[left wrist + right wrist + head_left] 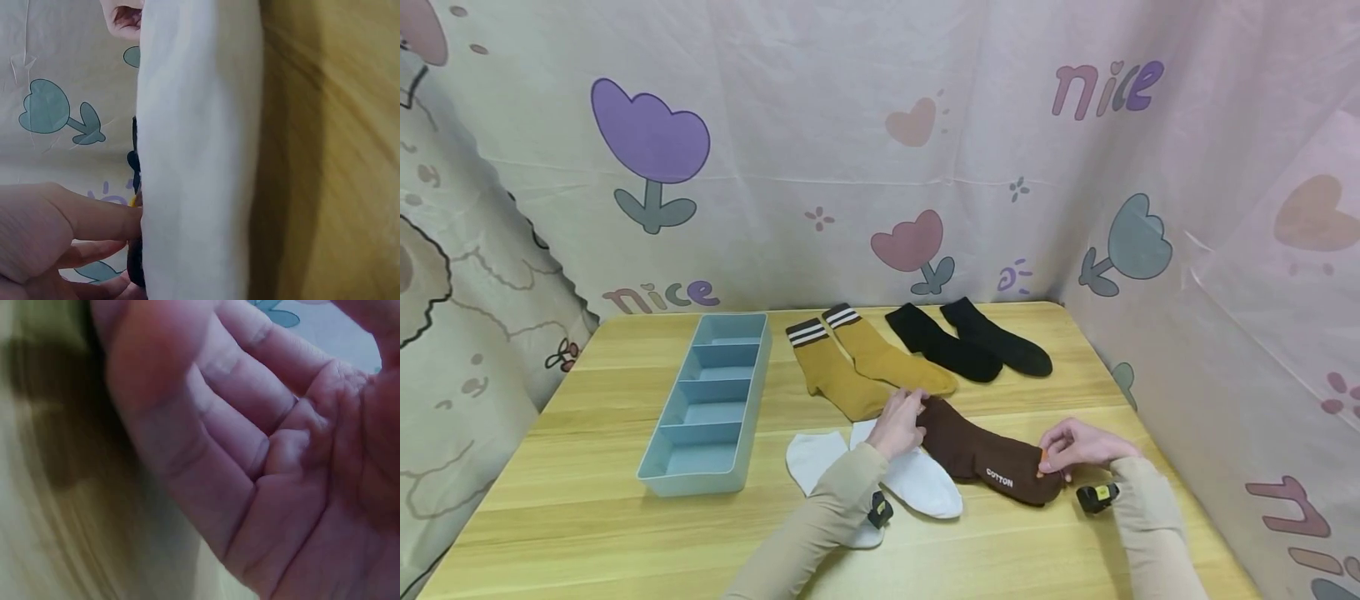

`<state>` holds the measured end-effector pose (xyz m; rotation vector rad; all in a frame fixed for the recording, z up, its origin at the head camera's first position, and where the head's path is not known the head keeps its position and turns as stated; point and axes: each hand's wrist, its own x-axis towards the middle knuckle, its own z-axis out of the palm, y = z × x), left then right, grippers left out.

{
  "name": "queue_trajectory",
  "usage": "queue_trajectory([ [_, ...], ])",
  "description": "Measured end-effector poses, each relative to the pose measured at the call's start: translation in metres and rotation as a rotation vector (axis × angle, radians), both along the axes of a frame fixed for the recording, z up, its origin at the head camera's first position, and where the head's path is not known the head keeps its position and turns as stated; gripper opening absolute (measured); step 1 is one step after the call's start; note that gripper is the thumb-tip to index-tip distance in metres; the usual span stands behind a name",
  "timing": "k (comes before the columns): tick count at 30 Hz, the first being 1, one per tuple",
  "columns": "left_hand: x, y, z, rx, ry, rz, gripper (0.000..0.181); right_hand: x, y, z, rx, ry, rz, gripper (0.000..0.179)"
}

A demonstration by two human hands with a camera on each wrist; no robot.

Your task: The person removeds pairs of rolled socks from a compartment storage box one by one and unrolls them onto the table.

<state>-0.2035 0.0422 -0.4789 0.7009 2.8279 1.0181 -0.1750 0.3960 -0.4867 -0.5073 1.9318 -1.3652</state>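
A brown sock (955, 437) with "COTTON" lettering lies on the table in the head view; whether a second one lies beneath is unclear. My left hand (898, 423) pinches its upper left end. At its right end my right hand (1086, 443) grips the sock beside a small orange patch. Under my left forearm lie white socks (928, 487), partly hidden by the sleeve. White cloth fills the middle of the left wrist view, past the left hand (69, 234). The right wrist view shows the right hand's (250, 450) curled fingers, with no sock visible.
A light blue tray (748, 433) with several compartments stands on the left of the wooden table (572, 467). Two mustard socks (842, 383) with striped cuffs and two black socks (1000, 337) lie at the back. A printed curtain (820, 125) hangs behind.
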Motion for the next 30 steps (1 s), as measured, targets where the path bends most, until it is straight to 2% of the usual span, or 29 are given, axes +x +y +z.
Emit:
queue_trajectory([
  [6, 0.000, 0.000, 0.003, -0.013, 0.004, 0.018, 0.051, 0.001, -0.004, -0.002, -0.079, -0.076, 0.094, 0.034],
  [14, 0.000, 0.000, 0.004, 0.019, 0.014, 0.033, 0.052, 0.003, -0.002, -0.002, -0.206, -0.094, 0.128, 0.031],
  [17, 0.001, 0.001, 0.004, 0.057, 0.025, 0.036, 0.052, 0.004, 0.000, -0.001, -0.231, -0.086, 0.115, 0.029],
  [22, -0.002, 0.002, 0.004, 0.152, 0.026, 0.064, 0.050, 0.007, 0.005, 0.000, -0.209, -0.079, 0.078, 0.006],
  [25, -0.003, 0.004, 0.005, 0.214, 0.002, 0.083, 0.049, 0.010, 0.011, 0.001, -0.217, -0.069, 0.049, 0.017],
  [30, -0.008, 0.010, 0.007, 0.296, -0.039, 0.127, 0.037, 0.015, 0.029, 0.002, -0.276, 0.003, -0.034, 0.029],
])
